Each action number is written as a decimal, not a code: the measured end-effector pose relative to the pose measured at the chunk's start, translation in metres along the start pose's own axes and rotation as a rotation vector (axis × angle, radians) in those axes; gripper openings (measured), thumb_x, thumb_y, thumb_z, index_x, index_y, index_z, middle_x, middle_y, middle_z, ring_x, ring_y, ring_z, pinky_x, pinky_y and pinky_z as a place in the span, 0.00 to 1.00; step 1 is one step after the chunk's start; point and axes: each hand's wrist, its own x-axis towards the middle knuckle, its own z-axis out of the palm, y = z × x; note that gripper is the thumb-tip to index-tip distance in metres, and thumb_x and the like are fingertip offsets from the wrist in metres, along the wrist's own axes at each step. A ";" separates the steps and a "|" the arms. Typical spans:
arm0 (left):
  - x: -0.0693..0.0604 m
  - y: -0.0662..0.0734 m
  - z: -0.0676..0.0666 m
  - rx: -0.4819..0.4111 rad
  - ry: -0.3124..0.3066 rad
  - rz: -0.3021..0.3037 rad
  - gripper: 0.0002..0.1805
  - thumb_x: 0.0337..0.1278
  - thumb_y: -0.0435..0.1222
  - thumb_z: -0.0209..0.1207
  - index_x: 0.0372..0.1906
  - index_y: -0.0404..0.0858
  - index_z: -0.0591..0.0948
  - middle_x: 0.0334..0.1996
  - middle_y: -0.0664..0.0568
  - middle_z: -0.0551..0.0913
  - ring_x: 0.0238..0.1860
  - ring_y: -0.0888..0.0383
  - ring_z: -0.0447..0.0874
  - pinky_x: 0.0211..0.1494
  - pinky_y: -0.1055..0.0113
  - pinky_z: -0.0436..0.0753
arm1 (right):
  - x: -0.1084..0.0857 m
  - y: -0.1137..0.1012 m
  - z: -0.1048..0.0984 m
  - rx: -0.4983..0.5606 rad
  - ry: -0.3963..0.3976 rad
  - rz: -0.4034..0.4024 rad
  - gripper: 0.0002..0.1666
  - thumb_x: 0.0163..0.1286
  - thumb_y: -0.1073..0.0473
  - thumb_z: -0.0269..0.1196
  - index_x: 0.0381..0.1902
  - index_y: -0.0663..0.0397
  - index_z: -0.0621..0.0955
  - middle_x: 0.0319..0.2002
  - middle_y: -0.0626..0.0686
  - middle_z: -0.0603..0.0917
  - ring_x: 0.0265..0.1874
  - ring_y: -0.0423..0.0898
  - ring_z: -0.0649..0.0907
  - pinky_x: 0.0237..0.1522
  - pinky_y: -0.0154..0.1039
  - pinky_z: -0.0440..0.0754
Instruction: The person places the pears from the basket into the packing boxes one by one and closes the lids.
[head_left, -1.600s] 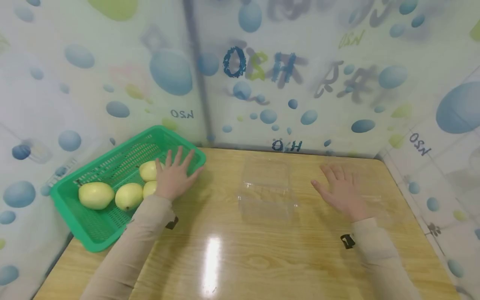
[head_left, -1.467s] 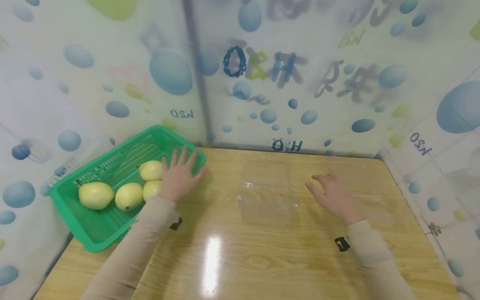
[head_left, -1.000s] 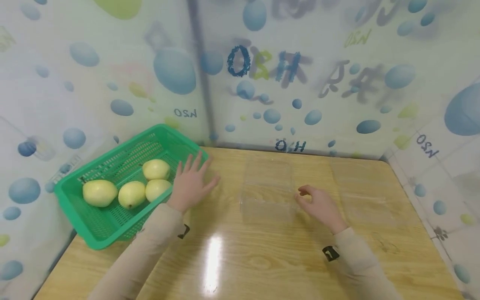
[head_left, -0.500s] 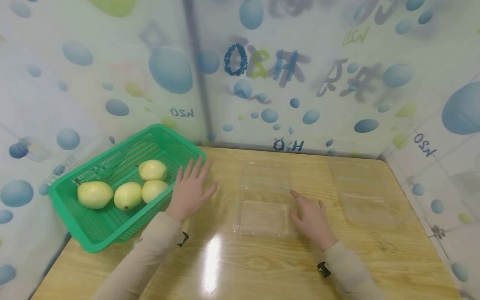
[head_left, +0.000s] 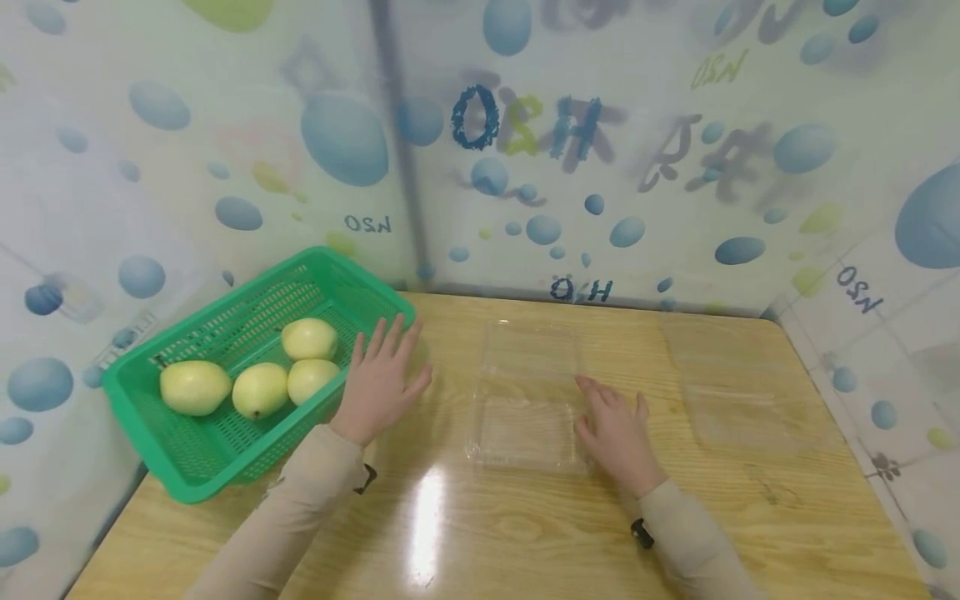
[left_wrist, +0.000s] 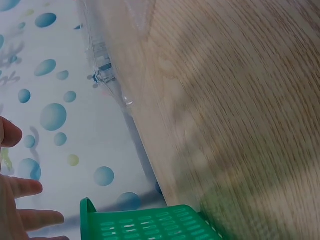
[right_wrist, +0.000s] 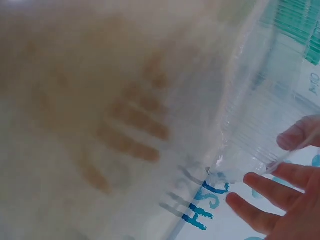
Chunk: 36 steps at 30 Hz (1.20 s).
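A clear plastic container (head_left: 527,429) stands mid-table, its lid part (head_left: 528,350) raised behind it in the head view. My right hand (head_left: 618,437) is at its right edge; in the right wrist view the thumb and fingers of that hand (right_wrist: 287,185) lie on either side of the clear rim of the container (right_wrist: 250,120). My left hand (head_left: 380,383), fingers spread and holding nothing, is by the right side of the green basket (head_left: 161,454). The left wrist view shows those spread fingers (left_wrist: 32,200) near the basket (left_wrist: 150,222).
Several yellow-green fruits (head_left: 195,388) lie in the basket at the left. Another clear plastic container (head_left: 731,408) sits on the right of the wooden table (head_left: 517,542). A patterned curtain (head_left: 487,217) hangs behind the table's back edge.
My right hand has come left from the right-hand container to the middle one and taken its edge; that container has shifted slightly. My left hand has moved a little right, off the fruits.
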 end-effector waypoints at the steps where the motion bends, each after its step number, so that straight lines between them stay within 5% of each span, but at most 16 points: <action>1: 0.000 0.000 0.000 0.000 0.002 0.001 0.36 0.66 0.51 0.48 0.74 0.41 0.58 0.71 0.36 0.59 0.71 0.35 0.52 0.70 0.36 0.46 | 0.002 0.000 -0.001 -0.008 -0.009 0.000 0.33 0.61 0.63 0.62 0.66 0.60 0.71 0.59 0.63 0.77 0.55 0.65 0.75 0.58 0.79 0.49; 15: -0.001 -0.002 -0.003 0.015 -0.021 -0.002 0.36 0.66 0.50 0.50 0.74 0.40 0.59 0.71 0.35 0.59 0.71 0.35 0.50 0.71 0.37 0.44 | 0.009 -0.003 0.002 -0.067 -0.043 0.015 0.32 0.65 0.64 0.57 0.68 0.59 0.69 0.63 0.61 0.74 0.59 0.66 0.73 0.56 0.79 0.52; 24: 0.000 -0.005 -0.005 0.026 -0.034 -0.007 0.35 0.67 0.51 0.49 0.73 0.39 0.61 0.71 0.35 0.58 0.71 0.35 0.49 0.71 0.39 0.42 | 0.006 -0.005 0.009 -0.104 0.046 0.009 0.31 0.64 0.63 0.57 0.66 0.58 0.71 0.59 0.61 0.77 0.58 0.66 0.73 0.56 0.79 0.53; 36: -0.007 -0.017 -0.011 0.077 -0.065 0.006 0.34 0.67 0.53 0.49 0.71 0.38 0.64 0.69 0.33 0.60 0.70 0.33 0.52 0.69 0.35 0.47 | 0.006 0.004 -0.004 0.002 0.010 0.023 0.29 0.61 0.64 0.61 0.62 0.59 0.75 0.52 0.62 0.82 0.57 0.66 0.74 0.57 0.79 0.52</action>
